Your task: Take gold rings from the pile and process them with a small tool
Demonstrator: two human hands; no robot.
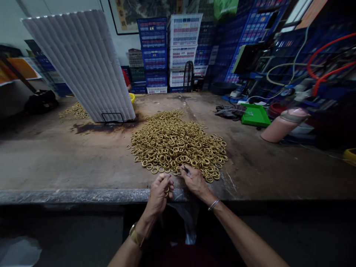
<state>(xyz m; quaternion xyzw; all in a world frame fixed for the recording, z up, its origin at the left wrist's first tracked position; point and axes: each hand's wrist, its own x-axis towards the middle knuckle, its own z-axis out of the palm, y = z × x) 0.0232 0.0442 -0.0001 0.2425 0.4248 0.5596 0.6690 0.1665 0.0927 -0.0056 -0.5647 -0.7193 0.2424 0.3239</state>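
Note:
A large heap of brass-coloured rings (178, 142) is spread over the worktable (69, 159). At the table's front edge my left hand (159, 191) is closed, fingers curled round a few brass rings (167, 190). Just to its right, my right hand (196, 182) touches the near edge of the heap. Its fingers pinch a small dark, slim tool (186, 170), whose exact kind I cannot make out. Whether a ring is also between those fingertips is unclear.
A tall ribbed white panel (80, 66) in a black wire stand blocks the far left, with more rings (75, 111) behind it. At right are a green tray (255, 115), a pink cylinder (283, 126) and hoses. Stacked crates (183, 33) line the back; a red sleeve (125, 78) shows.

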